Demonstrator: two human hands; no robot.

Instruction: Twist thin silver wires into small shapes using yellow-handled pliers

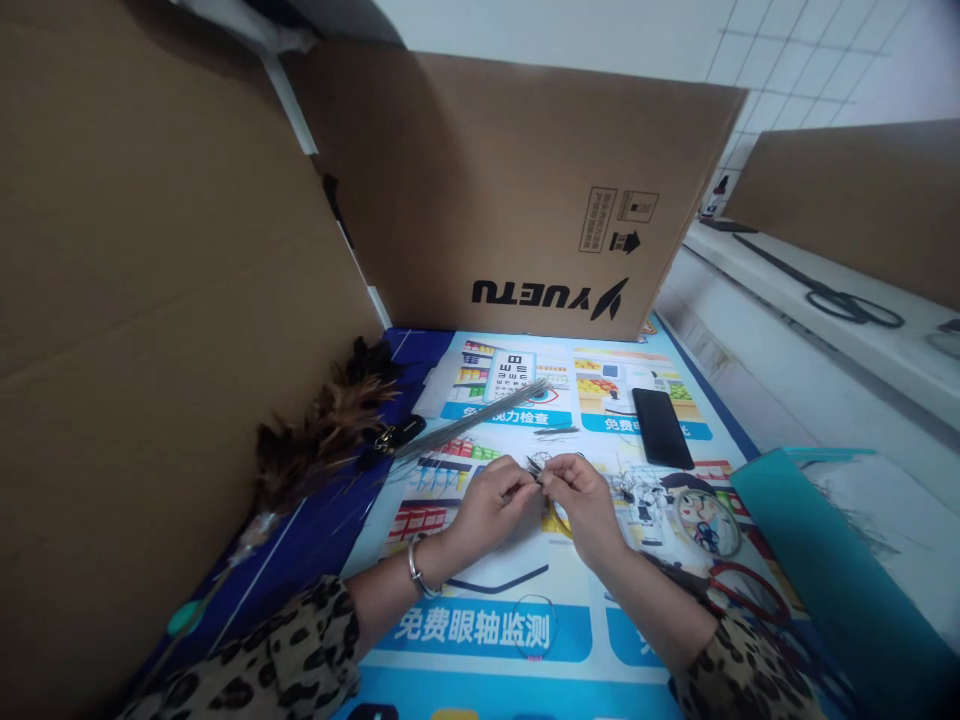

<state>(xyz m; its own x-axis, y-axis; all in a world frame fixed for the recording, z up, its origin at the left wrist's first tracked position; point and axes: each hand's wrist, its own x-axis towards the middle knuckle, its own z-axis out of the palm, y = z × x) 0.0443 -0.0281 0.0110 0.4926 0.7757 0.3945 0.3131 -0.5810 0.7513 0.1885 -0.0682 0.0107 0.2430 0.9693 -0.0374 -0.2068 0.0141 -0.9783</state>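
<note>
My left hand (493, 503) and my right hand (589, 505) meet over the printed table cover, fingertips almost touching. Under my right hand, a curved yellow handle shows; it seems to belong to small pliers (559, 518), whose dark pointed tip shows between the hands. My left thumb and forefinger are pinched together by that tip; what they hold is too small to make out. Beyond the hands lies a long bundle of thin metal wires (480, 420), with a few short wires (556, 432) beside it. A thin wire loop (534, 628) with a pink bit lies nearer me.
A black phone (663, 428) and a clear round dish (709, 523) lie right of my hands. Red-handled tool (750, 588) and teal box (825, 570) with wire scraps are at right. Feathers (330, 430) line the left; cardboard panels (510, 200) stand behind and left.
</note>
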